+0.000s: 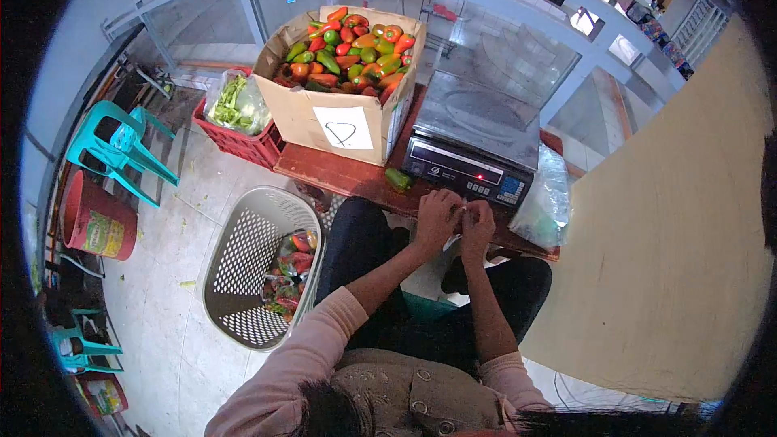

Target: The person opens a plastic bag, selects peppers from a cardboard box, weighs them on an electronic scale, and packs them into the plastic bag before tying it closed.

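My left hand [437, 215] and my right hand [478, 226] meet above my lap, in front of the digital scale [465, 168]. The fingers of both are pinched together on a thin, whitish piece of film, which looks like a plastic bag; most of it is hidden by the hands. Just left of them, a single green pepper [398, 180] lies on the reddish wooden bench [324, 174]. Behind it stands a cardboard box [291, 117] full of red, orange and green peppers [356, 53]. Clear plastic bags [549, 198] lie right of the scale.
On the floor at left, a pale laundry-style basket [235, 275] holds several bagged peppers [293, 265]. A red crate [243, 144] carries a bag of green vegetables [236, 105]. Farther left are a teal plastic chair [101, 133] and a red bucket [101, 214]. A wooden panel [664, 259] stands at right.
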### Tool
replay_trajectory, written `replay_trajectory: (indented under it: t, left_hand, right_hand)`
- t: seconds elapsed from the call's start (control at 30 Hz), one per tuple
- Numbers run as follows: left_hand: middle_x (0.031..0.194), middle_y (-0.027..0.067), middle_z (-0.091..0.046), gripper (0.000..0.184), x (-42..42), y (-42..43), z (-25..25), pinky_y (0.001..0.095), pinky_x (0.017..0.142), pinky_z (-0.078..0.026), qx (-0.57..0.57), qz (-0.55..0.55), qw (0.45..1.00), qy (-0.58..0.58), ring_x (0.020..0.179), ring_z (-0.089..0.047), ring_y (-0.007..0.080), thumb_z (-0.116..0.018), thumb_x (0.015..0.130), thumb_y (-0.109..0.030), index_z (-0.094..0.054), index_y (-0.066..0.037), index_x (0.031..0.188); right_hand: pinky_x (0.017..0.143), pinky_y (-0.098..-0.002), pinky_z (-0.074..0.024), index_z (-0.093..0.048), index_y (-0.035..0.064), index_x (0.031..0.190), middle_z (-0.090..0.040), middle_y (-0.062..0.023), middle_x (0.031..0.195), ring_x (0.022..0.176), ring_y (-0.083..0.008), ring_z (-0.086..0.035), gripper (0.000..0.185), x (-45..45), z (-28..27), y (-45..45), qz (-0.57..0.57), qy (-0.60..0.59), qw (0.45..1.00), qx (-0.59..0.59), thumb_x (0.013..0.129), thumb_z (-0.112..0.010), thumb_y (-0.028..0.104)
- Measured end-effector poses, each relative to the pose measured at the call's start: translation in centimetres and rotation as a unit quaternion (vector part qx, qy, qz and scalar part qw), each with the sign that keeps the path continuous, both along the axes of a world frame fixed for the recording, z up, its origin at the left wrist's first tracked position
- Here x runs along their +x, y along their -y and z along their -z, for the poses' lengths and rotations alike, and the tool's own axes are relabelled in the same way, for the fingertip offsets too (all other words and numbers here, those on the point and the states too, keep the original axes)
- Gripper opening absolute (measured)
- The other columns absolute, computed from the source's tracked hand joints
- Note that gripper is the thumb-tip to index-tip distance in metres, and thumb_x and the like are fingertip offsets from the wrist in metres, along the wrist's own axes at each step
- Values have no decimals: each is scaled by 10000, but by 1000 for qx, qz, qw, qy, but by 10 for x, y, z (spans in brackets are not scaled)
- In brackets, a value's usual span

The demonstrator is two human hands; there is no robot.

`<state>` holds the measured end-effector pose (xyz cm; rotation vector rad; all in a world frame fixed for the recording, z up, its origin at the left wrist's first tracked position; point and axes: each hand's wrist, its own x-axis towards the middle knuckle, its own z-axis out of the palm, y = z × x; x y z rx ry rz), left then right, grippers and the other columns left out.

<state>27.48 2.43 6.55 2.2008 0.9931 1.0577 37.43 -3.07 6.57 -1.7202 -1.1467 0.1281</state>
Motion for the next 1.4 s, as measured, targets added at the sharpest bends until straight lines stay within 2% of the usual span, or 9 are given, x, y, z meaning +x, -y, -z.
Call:
replay_trajectory:
  t: [0.17, 0.27, 0.57, 0.67, 0.77, 0.87, 1.07, 1.17, 1.4]
  left_hand:
    - [964, 84, -562, 179, 9, 3, 10, 421, 833, -357, 26, -26, 999, 0, 951, -500, 286, -554, 808, -167, -565, -77, 962]
    - [963, 93, -563, 170, 11, 4, 12, 420, 825, -365, 26, -42, 999, -5, 945, -499, 290, -548, 810, -150, -558, -59, 952]
    - [907, 120, -521, 196, 16, 6, 9, 430, 783, -378, 11, -57, 998, -33, 906, -491, 319, -576, 762, -128, -498, -48, 924]
    - [861, 122, -496, 213, 14, 5, 11, 433, 761, -379, 22, -53, 998, -25, 870, -485, 329, -598, 737, -115, -470, -49, 893]
    - [848, 103, -483, 246, 13, 6, 8, 407, 752, -386, 38, -65, 997, -29, 866, -486, 303, -604, 692, -67, -468, -53, 896]
    - [833, 93, -470, 266, 12, 0, 3, 398, 735, -385, 29, -41, 999, -9, 854, -486, 292, -602, 674, -44, -464, -55, 902]
    - [839, 105, -474, 244, 19, -11, 14, 420, 722, -375, 35, -30, 998, 35, 845, -486, 304, -602, 690, -56, -481, -57, 902]
    - [871, 108, -499, 255, 14, -3, 16, 431, 744, -383, 16, -31, 997, 64, 864, -499, 328, -623, 696, -104, -518, -61, 925]
    - [892, 114, -501, 212, 11, 6, 8, 441, 765, -379, -33, -20, 999, 36, 891, -502, 325, -613, 727, -88, -537, -57, 922]
  right_hand:
    - [731, -316, -441, -574, 13, 896, -595, -97, 847, 786, -229, -583, 112, -1, 0, -5, 12, -90, 996, 2, 788, -590, 38]
    - [725, -317, -443, -579, 8, 901, -604, -105, 841, 775, -229, -589, 120, 11, 12, -5, -8, -20, 999, -48, 785, -591, 37]
    - [767, -405, -399, -545, 11, 860, -516, -155, 884, 852, -326, -506, 162, 27, 26, -13, -58, -29, 993, -97, 804, -545, 162]
    - [706, -358, -415, -549, 8, 851, -519, -125, 812, 777, -262, -523, 149, 39, 42, -17, -112, 13, 992, -57, 796, -533, 146]
    - [718, -307, -403, -541, 14, 833, -513, -65, 839, 787, -204, -504, 111, 45, 23, -16, -201, -156, 958, -130, 812, -512, 119]
    - [695, -265, -399, -556, 41, 831, -504, -12, 796, 739, -134, -488, 93, 53, 24, -21, -208, -388, 885, -151, 821, -508, 121]
    - [652, -225, -390, -547, 61, 808, -494, 26, 725, 689, -74, -461, 52, 40, 0, -21, -217, -370, 900, -78, 823, -534, 109]
    - [645, -232, -391, -543, 48, 800, -504, 19, 730, 688, -78, -468, 69, 42, -6, -19, -173, -352, 908, -149, 825, -548, 112]
    - [591, -228, -401, -555, 25, 819, -525, 10, 733, 657, -78, -474, 93, 53, 13, -21, -171, -265, 941, -125, 817, -589, 111]
